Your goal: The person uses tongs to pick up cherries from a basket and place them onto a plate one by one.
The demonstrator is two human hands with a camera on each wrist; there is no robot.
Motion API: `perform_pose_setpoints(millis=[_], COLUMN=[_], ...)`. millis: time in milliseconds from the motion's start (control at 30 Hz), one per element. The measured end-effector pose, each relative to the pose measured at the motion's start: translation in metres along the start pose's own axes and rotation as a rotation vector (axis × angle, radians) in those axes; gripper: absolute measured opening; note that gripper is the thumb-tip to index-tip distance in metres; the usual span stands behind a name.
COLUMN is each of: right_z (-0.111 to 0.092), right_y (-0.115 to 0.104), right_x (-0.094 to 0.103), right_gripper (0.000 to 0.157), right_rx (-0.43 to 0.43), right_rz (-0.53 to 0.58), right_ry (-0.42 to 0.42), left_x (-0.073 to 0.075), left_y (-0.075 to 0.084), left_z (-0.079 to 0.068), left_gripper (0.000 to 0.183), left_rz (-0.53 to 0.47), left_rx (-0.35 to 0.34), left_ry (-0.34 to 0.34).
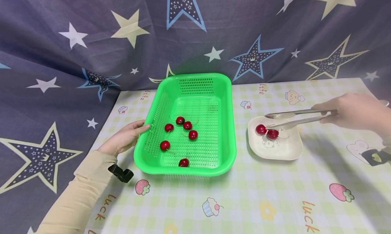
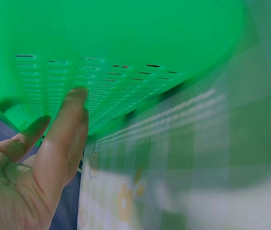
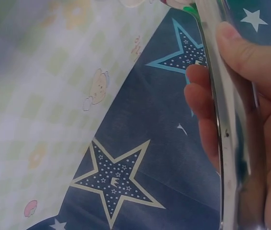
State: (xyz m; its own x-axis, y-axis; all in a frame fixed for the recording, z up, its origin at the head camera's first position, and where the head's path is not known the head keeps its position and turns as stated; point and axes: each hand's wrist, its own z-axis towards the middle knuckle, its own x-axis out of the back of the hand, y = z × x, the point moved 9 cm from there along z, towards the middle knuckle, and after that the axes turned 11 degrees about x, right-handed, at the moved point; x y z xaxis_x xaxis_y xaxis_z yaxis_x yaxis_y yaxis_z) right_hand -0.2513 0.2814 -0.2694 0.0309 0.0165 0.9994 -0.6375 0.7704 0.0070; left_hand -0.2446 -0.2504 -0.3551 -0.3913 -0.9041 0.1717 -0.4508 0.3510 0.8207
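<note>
My left hand holds the left rim of a green plastic basket, thumb at the rim and the other fingers against the outside of its slotted wall. Several red cherries with stems lie spread over the basket's floor. Metal tongs are gripped in my right hand; the right wrist view shows thumb and fingers wrapped about the shiny tongs. Their tips stand apart over a small white dish, the lower one close by two cherries in it. Whether that tip touches them I cannot tell.
A checked tablecloth with printed cakes and strawberries covers the table. Behind it and to the left hangs a dark star-patterned cloth. The dish stands to the right of the basket, with a strip of tablecloth between them.
</note>
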Motion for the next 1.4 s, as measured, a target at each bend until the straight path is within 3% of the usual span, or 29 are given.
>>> perform_pose_setpoints(millis=[333,500,700,1033,1400], right_z=[0.006,0.01,0.024,0.045,0.067], right_y=[-0.006,-0.023,-0.041,-0.08,-0.109], right_x=[0.017,0.029,0.031,0.039,0.044], right_gripper=[0.041,0.042,0.046,0.049,0.047], right_rx=[-0.001,0.06,0.089,0.284,0.344], right_rz=[0.013,-0.009,0.011,0.068,0.109], right_ry=[0.08,0.203,0.222,0.394,0.442], left_x=[0.0,0.0,0.0,0.001,0.0], left_y=[-0.002,-0.002,-0.003,-0.003,-0.002], left_z=[0.002,0.002,0.002,0.003,0.002], left_gripper=[0.065,0.065,0.066,0.065,0.066], left_rz=[0.0,-0.003,0.003,0.014,0.026], left_rx=[0.0,-0.006,0.001,-0.013,-0.005], left_ry=[-0.009,-0.012,-0.01,0.001,0.0])
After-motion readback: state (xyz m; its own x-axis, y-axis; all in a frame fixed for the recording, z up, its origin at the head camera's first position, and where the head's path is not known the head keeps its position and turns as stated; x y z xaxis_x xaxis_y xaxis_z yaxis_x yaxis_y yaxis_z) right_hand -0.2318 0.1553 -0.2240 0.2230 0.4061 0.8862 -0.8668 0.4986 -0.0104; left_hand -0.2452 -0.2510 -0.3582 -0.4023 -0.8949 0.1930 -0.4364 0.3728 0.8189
